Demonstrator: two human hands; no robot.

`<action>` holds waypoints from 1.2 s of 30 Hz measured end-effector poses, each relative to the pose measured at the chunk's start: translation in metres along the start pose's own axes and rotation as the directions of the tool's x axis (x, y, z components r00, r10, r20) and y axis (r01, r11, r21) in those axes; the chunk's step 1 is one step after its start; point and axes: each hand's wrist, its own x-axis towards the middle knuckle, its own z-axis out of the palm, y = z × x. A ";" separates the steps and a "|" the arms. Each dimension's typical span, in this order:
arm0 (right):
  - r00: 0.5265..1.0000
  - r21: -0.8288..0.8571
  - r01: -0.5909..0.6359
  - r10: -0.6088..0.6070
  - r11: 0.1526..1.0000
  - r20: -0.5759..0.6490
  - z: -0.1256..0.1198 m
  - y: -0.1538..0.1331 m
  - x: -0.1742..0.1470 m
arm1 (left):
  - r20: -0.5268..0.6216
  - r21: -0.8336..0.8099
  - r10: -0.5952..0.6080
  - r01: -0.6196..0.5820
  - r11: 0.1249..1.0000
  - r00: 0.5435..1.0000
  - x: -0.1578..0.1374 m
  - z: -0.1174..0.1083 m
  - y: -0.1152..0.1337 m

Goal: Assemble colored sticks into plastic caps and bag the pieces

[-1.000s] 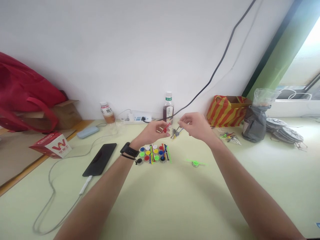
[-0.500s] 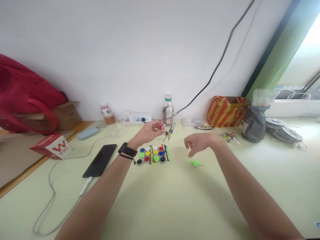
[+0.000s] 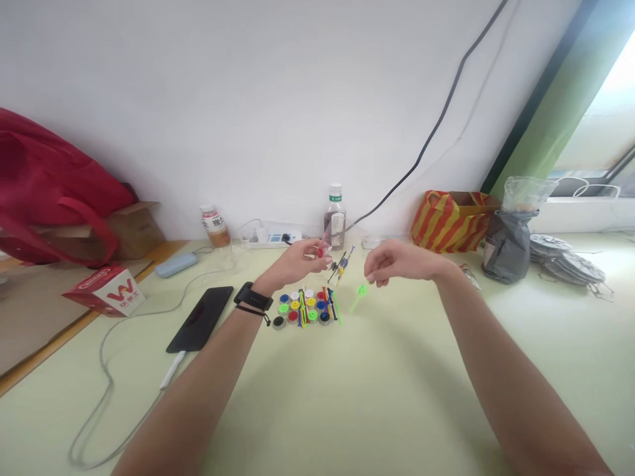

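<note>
My left hand (image 3: pixel 303 263), with a black watch on the wrist, has its fingers closed around what looks like a small clear plastic bag. A red piece (image 3: pixel 321 252) shows at its fingertips. Blue, yellow and black thin pieces (image 3: pixel 342 266) show just right of them. My right hand (image 3: pixel 398 262) pinches a bright green plastic piece (image 3: pixel 360 295), which hangs below the fingertips over the table. Below my left hand, several round clear discs with coloured centres (image 3: pixel 293 317) lie in rows, with thin coloured sticks (image 3: pixel 302 309) laid between and beside them.
A black phone (image 3: pixel 200 319) on a cable lies at left, near a red-white box (image 3: pixel 105 291). Along the wall stand two bottles (image 3: pixel 215 228) (image 3: pixel 336 219), a power strip (image 3: pixel 275 238) and a striped bag (image 3: pixel 451 221). A grey bag (image 3: pixel 510 244) and stacked grey discs (image 3: pixel 565 258) sit at right.
My right hand has picked the green piece up off the table and moved it left, toward my left hand. My left hand has stayed almost still.
</note>
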 end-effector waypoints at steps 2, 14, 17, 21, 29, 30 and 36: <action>0.958 0.089 0.147 -0.119 0.985 -0.261 -0.009 -0.005 -0.009 | -0.001 0.012 0.011 -0.011 1.000 1.000 0.000 0.000 0.000; 0.545 -0.119 0.241 -0.236 0.963 -0.804 0.004 -0.020 0.001 | 0.033 0.029 0.076 -0.077 0.997 0.997 -0.001 0.004 0.005; 0.622 -0.121 0.209 -0.228 0.970 -0.749 0.012 -0.024 0.006 | 0.048 0.031 0.116 -0.117 0.993 0.992 0.000 0.007 0.007; 0.690 -0.083 0.191 -0.194 0.978 -0.697 0.018 -0.032 0.006 | 0.059 0.057 0.148 -0.152 0.987 0.987 0.001 0.011 0.008; 0.732 -0.119 0.027 -0.101 0.992 -0.674 0.024 -0.036 0.009 | 0.085 0.041 0.223 -0.227 0.973 0.971 0.001 0.015 0.009; 0.739 -0.118 0.017 -0.092 0.993 -0.667 0.025 -0.035 0.010 | 0.091 0.039 0.225 -0.230 0.972 0.970 0.001 0.016 0.010; 0.833 -0.131 0.057 -0.120 0.990 -0.541 0.030 -0.037 0.013 | 0.139 -0.009 0.234 -0.235 0.972 0.962 0.000 0.018 0.015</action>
